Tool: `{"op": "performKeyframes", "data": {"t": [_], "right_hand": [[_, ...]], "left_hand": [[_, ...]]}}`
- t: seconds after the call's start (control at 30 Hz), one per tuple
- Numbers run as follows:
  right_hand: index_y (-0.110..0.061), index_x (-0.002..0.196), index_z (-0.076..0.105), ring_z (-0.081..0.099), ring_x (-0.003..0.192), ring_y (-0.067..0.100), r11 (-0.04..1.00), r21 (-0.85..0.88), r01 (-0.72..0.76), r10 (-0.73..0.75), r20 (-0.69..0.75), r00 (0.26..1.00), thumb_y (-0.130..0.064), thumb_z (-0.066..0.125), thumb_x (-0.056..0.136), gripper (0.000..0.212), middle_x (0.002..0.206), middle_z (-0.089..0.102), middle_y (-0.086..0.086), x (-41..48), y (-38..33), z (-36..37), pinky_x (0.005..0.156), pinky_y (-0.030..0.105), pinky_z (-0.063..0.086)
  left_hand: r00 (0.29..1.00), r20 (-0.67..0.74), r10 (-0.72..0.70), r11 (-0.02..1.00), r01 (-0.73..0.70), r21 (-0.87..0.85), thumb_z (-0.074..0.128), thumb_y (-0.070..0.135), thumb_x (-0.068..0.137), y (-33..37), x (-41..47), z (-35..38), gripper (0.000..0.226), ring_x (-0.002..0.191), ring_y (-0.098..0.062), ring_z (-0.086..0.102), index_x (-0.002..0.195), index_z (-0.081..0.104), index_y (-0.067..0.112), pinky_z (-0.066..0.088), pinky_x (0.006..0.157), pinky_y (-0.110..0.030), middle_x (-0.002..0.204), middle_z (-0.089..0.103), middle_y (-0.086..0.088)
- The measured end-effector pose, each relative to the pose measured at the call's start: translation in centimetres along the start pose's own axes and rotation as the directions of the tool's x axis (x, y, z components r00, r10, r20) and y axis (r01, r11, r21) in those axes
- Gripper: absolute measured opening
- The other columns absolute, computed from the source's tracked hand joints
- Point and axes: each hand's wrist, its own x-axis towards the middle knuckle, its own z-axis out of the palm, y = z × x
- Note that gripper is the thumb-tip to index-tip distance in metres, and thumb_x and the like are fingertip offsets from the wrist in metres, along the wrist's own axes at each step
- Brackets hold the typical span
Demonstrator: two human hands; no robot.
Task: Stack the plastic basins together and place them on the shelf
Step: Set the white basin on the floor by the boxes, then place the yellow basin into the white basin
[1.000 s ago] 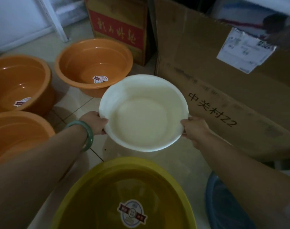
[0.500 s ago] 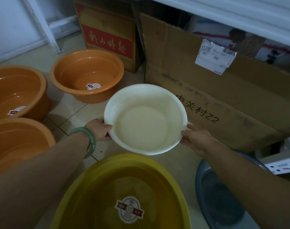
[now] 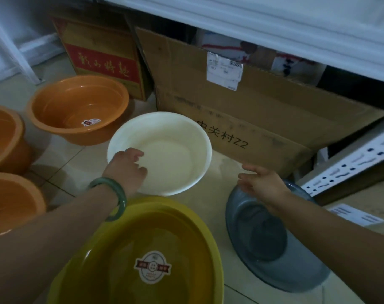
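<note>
A white basin (image 3: 173, 150) sits at the middle of the tiled floor. My left hand (image 3: 126, 170), with a green bangle on the wrist, grips its near-left rim, fingers curled inside. My right hand (image 3: 261, 183) hovers open to the right of the white basin, apart from it, above a grey-blue basin (image 3: 263, 235). A yellow basin (image 3: 142, 255) with a round sticker lies close in front of me. Three orange basins stand at the left: one at the back (image 3: 77, 108), one at the left edge (image 3: 4, 137), one lower left (image 3: 13, 198).
A large brown cardboard box (image 3: 263, 119) and a red-and-yellow carton (image 3: 103, 58) stand behind the basins, under a white shelf board (image 3: 274, 25). A white perforated shelf rail (image 3: 351, 163) and another box with a label (image 3: 357, 216) are at the right.
My right hand has let go of the white basin and moved right, open. The white basin has gone down toward the floor, held by my left hand alone. The view has tilted up.
</note>
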Motion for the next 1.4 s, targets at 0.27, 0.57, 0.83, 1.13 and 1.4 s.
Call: {"op": "performKeyframes", "data": {"t": [0.27, 0.57, 0.83, 1.13, 1.4], "right_hand": [[-0.015, 0.118, 0.060, 0.067, 0.085, 0.019, 0.999, -0.032, 0.013, -0.012, 0.045, 0.999, -0.007, 0.060, 0.090, 0.029, 0.096, 0.068, 0.010, -1.4, 1.0, -6.6, 0.071, 0.025, 0.055], [-0.008, 0.120, 0.061, 0.068, 0.091, 0.017, 0.991, -0.109, 0.078, -0.030, 0.386, 0.922, -0.006, 0.061, 0.090, 0.030, 0.103, 0.069, 0.009, -4.5, 0.9, 0.1, 0.075, 0.018, 0.057], [-0.015, 0.143, 0.041, 0.062, 0.110, 0.021, 0.923, -0.369, 0.111, 0.105, 0.518, 0.849, -0.011, 0.060, 0.092, 0.055, 0.134, 0.058, 0.009, -7.2, 2.7, 4.0, 0.091, 0.030, 0.051], [-0.017, 0.141, 0.043, 0.061, 0.108, 0.030, 0.890, -0.451, -0.063, 0.293, 0.462, 0.837, -0.016, 0.058, 0.093, 0.051, 0.131, 0.059, 0.013, -9.7, 5.5, 5.2, 0.071, 0.034, 0.055], [-0.014, 0.137, 0.046, 0.068, 0.092, 0.032, 0.876, -0.475, -0.080, 0.305, 0.418, 0.856, -0.014, 0.059, 0.091, 0.048, 0.114, 0.066, 0.016, -10.4, 5.7, 5.7, 0.064, 0.037, 0.055]], "left_hand": [[0.948, 0.277, 0.156, 0.982, -0.180, 0.061, 0.054, 0.021, 0.089, 6.9, -2.4, 4.1, 0.032, 0.100, -0.014, 0.057, 0.120, 0.053, 0.026, 0.044, 0.085, -0.026, 0.113, 0.057, 0.008], [0.937, 0.334, -0.102, 0.925, -0.034, 0.379, 0.069, 0.027, 0.079, -4.1, -7.0, -2.5, 0.039, 0.093, -0.010, 0.058, 0.115, 0.057, 0.022, 0.044, 0.078, -0.019, 0.102, 0.061, 0.006], [0.934, 0.220, -0.283, 0.892, 0.172, 0.418, 0.069, 0.023, 0.081, -10.3, -13.6, -5.4, 0.052, 0.108, -0.023, 0.059, 0.130, 0.051, 0.013, 0.044, 0.089, -0.027, 0.125, 0.060, -0.008], [0.742, 0.399, -0.539, 0.803, 0.596, -0.023, 0.060, 0.006, 0.088, -13.7, -16.9, -4.5, 0.045, 0.078, -0.027, 0.064, 0.131, 0.046, 0.003, 0.059, 0.059, -0.030, 0.088, 0.059, -0.006], [0.697, 0.476, -0.537, 0.737, 0.662, -0.138, 0.058, 0.010, 0.090, -13.6, -17.8, -4.2, 0.050, 0.097, -0.034, 0.063, 0.138, 0.043, 0.007, 0.054, 0.085, -0.043, 0.126, 0.058, -0.021]]}}
